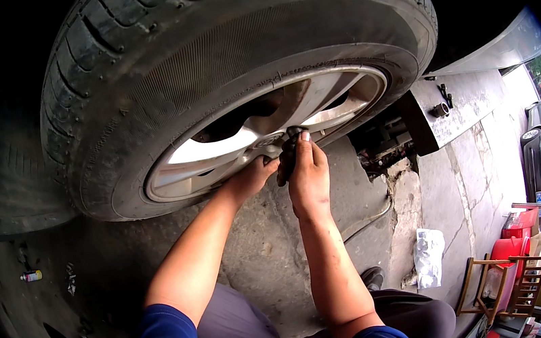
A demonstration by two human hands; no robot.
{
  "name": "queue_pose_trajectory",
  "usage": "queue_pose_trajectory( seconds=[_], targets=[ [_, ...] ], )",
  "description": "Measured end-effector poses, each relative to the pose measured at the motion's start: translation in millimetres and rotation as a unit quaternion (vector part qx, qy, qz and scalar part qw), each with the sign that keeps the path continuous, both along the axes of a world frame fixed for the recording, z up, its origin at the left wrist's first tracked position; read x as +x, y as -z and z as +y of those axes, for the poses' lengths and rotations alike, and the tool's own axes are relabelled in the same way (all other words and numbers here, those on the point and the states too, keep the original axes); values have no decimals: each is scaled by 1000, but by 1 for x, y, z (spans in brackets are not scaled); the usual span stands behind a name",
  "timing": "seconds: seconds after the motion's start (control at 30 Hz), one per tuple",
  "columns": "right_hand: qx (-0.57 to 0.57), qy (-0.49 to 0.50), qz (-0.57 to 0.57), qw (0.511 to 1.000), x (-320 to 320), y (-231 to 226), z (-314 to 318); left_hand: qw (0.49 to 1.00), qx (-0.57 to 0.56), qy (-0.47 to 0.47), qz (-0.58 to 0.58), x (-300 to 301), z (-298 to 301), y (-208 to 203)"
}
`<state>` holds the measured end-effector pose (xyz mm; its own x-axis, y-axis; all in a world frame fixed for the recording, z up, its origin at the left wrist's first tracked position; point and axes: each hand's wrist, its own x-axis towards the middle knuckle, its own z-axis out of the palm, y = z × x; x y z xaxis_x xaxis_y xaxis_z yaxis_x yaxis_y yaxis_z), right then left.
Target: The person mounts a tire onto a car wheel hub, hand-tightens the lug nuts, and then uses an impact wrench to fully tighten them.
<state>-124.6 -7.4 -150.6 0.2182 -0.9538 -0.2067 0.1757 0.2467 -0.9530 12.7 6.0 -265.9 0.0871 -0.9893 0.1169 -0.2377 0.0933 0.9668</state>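
A big black tyre [232,34] on a silver alloy wheel [178,171] fills the upper middle, its face tilted down toward me. My left hand [252,177] reaches to the near side of the wheel's centre, fingers bent against it; their tips and anything in them are hidden. Right beside it, my right hand [310,177] is closed round small dark pieces [287,157] that look like wheel nuts. Its thumb and fingertips press one dark piece [296,131] close to the hub area.
Right of the wheel, a metal platform [460,103] bears small dark parts, beside a floor pit [383,144]. A white plastic bag [430,257] lies on the concrete. Wooden chairs [504,285] and red containers [515,239] stand lower right. A spray can [31,276] lies far left.
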Motion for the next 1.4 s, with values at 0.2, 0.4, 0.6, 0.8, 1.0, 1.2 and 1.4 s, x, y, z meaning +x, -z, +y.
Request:
queue_pose_trajectory(
  seconds=[0.2, 0.4, 0.6, 0.8, 1.0, 1.2, 1.4],
  targets=[
    [130, -88, -133, 978, -16, -12, -7, 954, 125, 73, 262, -4, 0, -30],
    [-386, 77, 350, 850, -5, -16, 1, 999, 5, 31, 38, 0, 1, -14],
    [-138, 43, 194, 970, 2, -4, -6, 999, -16, 4, 39, -9, -3, -10],
    [3, -31, 33, 999, -10, -15, -7, 996, 68, 28, 48, -3, -2, -4],
    [-372, 57, 406, 833, -4, -14, -3, 999, 38, 20, 25, 1, -2, -6],
    [5, -34, 5, 999, -5, -1, -5, 992, 76, 48, 85, -5, -1, -21],
    [-349, 45, 398, 847, -12, -22, 1, 997, -51, 1, 64, -12, 1, -14]
  ],
)
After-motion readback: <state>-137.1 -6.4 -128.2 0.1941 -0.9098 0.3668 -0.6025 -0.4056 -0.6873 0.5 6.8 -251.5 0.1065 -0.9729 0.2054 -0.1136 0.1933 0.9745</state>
